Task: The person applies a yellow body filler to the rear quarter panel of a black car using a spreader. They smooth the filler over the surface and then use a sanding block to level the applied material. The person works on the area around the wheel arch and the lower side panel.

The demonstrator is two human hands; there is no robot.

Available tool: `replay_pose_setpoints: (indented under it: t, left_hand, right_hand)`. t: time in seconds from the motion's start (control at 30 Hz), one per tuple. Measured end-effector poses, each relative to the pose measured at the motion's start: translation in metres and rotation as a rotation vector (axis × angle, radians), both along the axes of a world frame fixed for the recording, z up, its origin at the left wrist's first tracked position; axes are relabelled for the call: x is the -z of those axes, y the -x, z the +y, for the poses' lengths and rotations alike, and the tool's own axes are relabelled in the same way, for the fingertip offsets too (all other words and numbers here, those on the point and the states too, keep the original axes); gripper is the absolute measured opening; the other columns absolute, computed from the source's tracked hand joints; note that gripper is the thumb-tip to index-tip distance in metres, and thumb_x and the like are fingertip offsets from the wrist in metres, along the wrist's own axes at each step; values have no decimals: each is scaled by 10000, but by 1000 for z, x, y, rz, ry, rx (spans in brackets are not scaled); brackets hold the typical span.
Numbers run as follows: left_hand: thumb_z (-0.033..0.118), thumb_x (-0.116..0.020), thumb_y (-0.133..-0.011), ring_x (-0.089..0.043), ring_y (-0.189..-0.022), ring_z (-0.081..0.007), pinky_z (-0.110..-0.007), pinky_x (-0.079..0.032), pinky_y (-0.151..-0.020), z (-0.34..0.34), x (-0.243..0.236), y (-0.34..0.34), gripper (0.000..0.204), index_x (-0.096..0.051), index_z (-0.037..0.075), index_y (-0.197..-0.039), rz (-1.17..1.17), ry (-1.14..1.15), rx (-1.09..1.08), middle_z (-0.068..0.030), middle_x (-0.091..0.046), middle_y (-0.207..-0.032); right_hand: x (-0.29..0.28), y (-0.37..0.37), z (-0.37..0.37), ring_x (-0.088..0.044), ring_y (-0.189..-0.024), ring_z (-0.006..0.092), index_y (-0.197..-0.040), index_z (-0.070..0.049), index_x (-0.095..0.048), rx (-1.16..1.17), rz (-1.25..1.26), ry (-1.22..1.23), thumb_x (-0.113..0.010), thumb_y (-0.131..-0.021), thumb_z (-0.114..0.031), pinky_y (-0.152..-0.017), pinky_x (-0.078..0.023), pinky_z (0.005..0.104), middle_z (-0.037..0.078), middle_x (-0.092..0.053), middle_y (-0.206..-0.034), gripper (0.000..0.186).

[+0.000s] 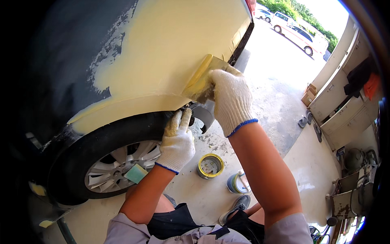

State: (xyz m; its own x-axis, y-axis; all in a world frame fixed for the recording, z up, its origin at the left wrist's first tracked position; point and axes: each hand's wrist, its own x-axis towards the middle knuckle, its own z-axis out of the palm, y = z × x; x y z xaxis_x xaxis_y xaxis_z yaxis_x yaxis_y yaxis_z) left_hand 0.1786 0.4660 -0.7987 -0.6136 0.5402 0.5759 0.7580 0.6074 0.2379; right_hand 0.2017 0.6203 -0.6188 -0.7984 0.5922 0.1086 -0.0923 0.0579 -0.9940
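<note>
A broad putty spreader (202, 90) with yellow filler on it is gripped in my gloved right hand (232, 97). Its edge lies against the pale yellow filler (162, 53) coating the dark car's rear panel (77, 44), close to the panel's right end. My gloved left hand (178, 144) is at the lip of the wheel arch, below the spreader, its fingers stretched upward and stained yellow. No tool shows in it. Under the arch is the wheel (118, 168), with a green and yellow block (136, 173) in front of its spokes.
An open tin (210, 166) and a lidded can (237, 184) stand on the floor near my feet. Cabinets (345, 105), a cardboard box (310, 94) and loose footwear (308, 118) are at the right. Cluttered equipment (353, 183) sits lower right; parked vehicles (292, 34) show outside.
</note>
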Motion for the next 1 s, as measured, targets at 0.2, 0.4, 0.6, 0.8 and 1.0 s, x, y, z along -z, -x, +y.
replay_pose_setpoints:
  t: [0.2,0.4,0.6,0.8,1.0]
  left_hand:
    - [190,-739,-901,-439,-1489,-412,-519,-390,-1222,6,11,4,360,-780,-126,-1069,74,86,3,-201,-464,-1657]
    - [190,-711,-917,-429,-1486,-427,-519,-380,-1231,0,-6,-3,414,-698,-130,-1178,52,151,-25,-209,-476,-1630]
    - [165,-734,-903,-470,-1428,-436,-509,-417,-1192,17,-23,-14,672,-545,-150,-1465,-4,125,16,-216,-479,-1595]
    - [164,-747,-897,-484,-1418,-443,-521,-444,-1157,6,-43,-23,582,-635,-139,-1381,1,202,-35,-240,-460,-1615]
    - [215,-734,-897,-454,-1455,-470,-564,-429,-1165,5,-30,-11,333,-774,-84,-1038,70,307,-6,-254,-491,-1622]
  right_hand:
    - [37,-14,61,-713,-833,234,-1276,21,-671,114,217,549,-595,-895,36,-755,-624,386,103,-702,-1030,389]
    - [41,34,113,-726,-908,224,-1370,-23,-668,124,332,325,-570,-889,53,-827,-620,372,107,-723,-1155,497]
    - [-3,105,186,-713,-1097,190,-1372,-65,-744,372,524,-397,-576,-1005,-4,-1011,-548,321,81,-762,-1232,407]
    - [-26,163,203,-645,-1319,219,-1417,-122,-735,343,705,-562,-592,-1041,-5,-1146,-474,320,108,-693,-1408,419]
    - [12,158,200,-649,-1285,272,-1406,-113,-737,381,712,-890,-607,-1017,21,-1134,-484,355,113,-695,-1389,431]
